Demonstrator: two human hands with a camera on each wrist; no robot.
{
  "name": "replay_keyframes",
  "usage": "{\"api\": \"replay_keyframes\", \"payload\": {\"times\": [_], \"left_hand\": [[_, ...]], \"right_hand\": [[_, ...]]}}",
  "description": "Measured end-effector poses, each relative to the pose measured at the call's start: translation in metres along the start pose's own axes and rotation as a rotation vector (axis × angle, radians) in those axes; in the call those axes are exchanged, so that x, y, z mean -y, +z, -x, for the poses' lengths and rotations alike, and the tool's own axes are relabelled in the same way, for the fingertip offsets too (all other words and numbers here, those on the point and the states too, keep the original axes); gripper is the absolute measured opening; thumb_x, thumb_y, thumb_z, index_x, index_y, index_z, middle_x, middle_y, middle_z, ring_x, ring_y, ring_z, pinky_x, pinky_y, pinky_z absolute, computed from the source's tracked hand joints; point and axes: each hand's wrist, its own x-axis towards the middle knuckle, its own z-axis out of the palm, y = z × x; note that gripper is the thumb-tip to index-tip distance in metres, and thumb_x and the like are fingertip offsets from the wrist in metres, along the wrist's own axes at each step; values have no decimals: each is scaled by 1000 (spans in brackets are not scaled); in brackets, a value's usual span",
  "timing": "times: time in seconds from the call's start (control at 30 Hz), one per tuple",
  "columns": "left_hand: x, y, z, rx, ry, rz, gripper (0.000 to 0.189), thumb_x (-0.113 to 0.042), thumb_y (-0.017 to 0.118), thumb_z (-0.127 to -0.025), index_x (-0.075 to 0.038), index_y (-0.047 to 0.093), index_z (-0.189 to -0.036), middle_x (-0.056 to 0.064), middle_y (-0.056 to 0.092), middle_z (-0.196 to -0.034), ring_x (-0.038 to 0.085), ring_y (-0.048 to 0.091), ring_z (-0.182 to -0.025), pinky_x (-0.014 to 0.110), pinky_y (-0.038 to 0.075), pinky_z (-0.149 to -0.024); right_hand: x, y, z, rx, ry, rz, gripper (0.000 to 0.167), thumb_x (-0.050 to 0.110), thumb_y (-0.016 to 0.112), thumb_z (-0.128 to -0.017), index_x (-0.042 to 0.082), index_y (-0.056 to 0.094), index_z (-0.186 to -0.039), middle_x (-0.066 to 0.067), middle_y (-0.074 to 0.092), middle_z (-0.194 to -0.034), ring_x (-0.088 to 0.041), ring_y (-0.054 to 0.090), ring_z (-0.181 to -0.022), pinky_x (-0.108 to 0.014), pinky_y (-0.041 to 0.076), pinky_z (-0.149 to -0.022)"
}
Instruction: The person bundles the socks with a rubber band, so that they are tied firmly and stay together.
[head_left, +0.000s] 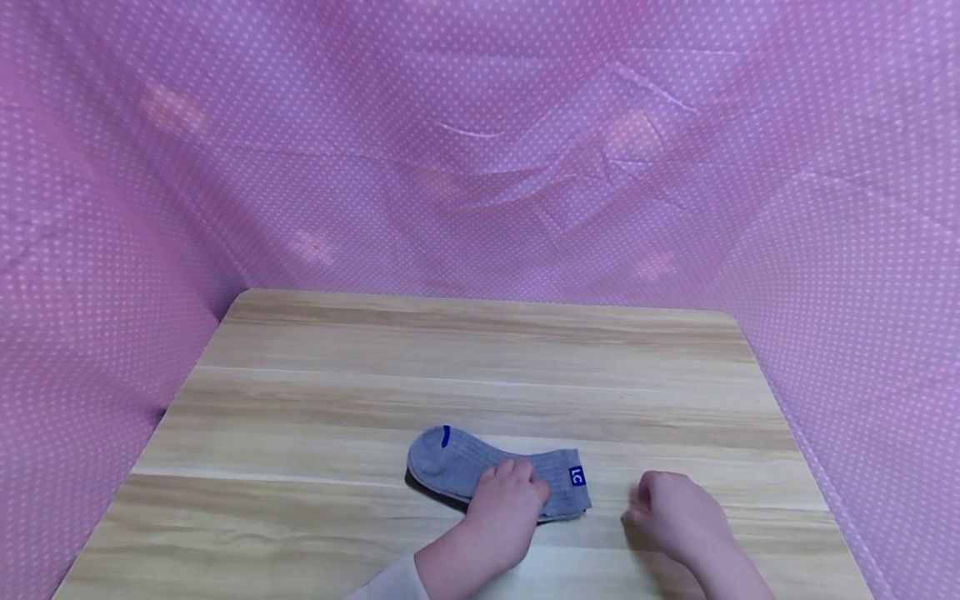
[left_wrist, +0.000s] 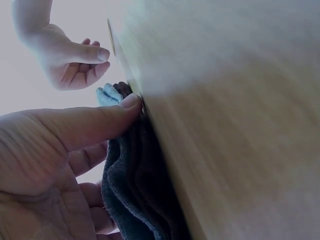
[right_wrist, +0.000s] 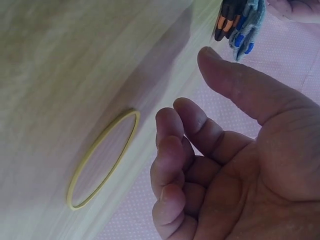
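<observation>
A stack of socks [head_left: 442, 467], grey on top with a blue toe mark and a blue "LC" label at the cuff, lies flat near the table's front. My left hand [head_left: 506, 508] grips its near edge, the thumb [left_wrist: 107, 122] on the side and the fingers over the top. Dark socks [left_wrist: 150, 170] show beneath the grey ones in the left wrist view. Right of the cuffs, my right hand [head_left: 686, 517] hovers with loosely bent fingers and holds nothing. Near it, a yellow rubber band [right_wrist: 95, 145] lies on the table in the right wrist view; the head view hides it.
The wood-grain table [head_left: 315, 400] has rounded far corners. Pink cloth with white dots [head_left: 480, 200] hangs behind it and along both sides.
</observation>
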Motion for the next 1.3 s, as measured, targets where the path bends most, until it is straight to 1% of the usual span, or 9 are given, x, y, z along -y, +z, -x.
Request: {"api": "replay_keyframes", "payload": {"times": [0.17,0.27,0.43,0.63,0.73,0.83,1.1,1.23,1.3], "left_hand": [[1,3,-1,-15,2,-24,22,-9,73,-91,-23,77,-107,0,57,-95,19,53,-92,37,48,-75],[3,4,-1,-3,-4,-22,23,-9,72,-92,-25,78,-108,-1,58,-96,18,53,-93,36,48,-74],[8,2,-1,4,-23,-29,24,-9,70,-94,-26,78,-108,-2,58,-97,17,53,-94,35,48,-74],[14,3,0,-60,-36,-93,21,-13,69,-94,-28,79,-104,-2,58,-95,18,54,-93,35,47,-74],[17,3,0,-80,-46,-99,21,-14,69,-94,-28,79,-104,-2,58,-95,19,54,-92,35,47,-74],[19,2,1,-78,-55,-91,21,-14,70,-93,-28,79,-106,-2,58,-95,18,53,-91,36,46,-75],[28,0,2,-43,-78,-42,25,-12,71,-94,-27,80,-112,-1,57,-98,18,52,-94,37,48,-79],[32,1,3,-39,-87,-17,26,-11,71,-94,-26,80,-113,-2,57,-97,18,52,-94,38,47,-81],[35,0,4,-47,-92,-17,26,-11,69,-95,-26,80,-112,-2,56,-96,19,52,-93,39,47,-80]], "right_hand": [[-2,1,0,14,1,4,29,33,90,-77,16,66,-81,3,63,-75,-18,56,-68,-45,51,-63],[-3,1,0,16,-1,3,29,32,90,-78,17,65,-80,3,62,-75,-18,55,-67,-45,50,-62],[-3,1,-1,35,11,10,29,33,90,-79,15,68,-83,2,63,-76,-18,57,-69,-46,51,-63],[-5,1,-1,50,19,14,29,33,90,-79,15,69,-86,2,64,-78,-18,59,-71,-46,52,-64],[-6,1,-1,52,18,17,29,33,90,-80,15,69,-87,3,64,-79,-18,59,-71,-45,52,-64],[-6,1,-1,51,19,18,29,34,90,-80,15,69,-87,3,64,-79,-18,60,-71,-45,53,-63],[-9,1,-1,40,13,17,29,34,90,-79,15,69,-86,2,65,-79,-18,60,-71,-46,53,-63],[-10,1,-1,30,2,19,29,32,90,-78,14,69,-85,2,64,-77,-18,59,-69,-45,53,-62],[-11,2,-1,27,-3,20,28,31,90,-78,14,68,-83,3,63,-76,-18,58,-68,-45,52,-61]]}}
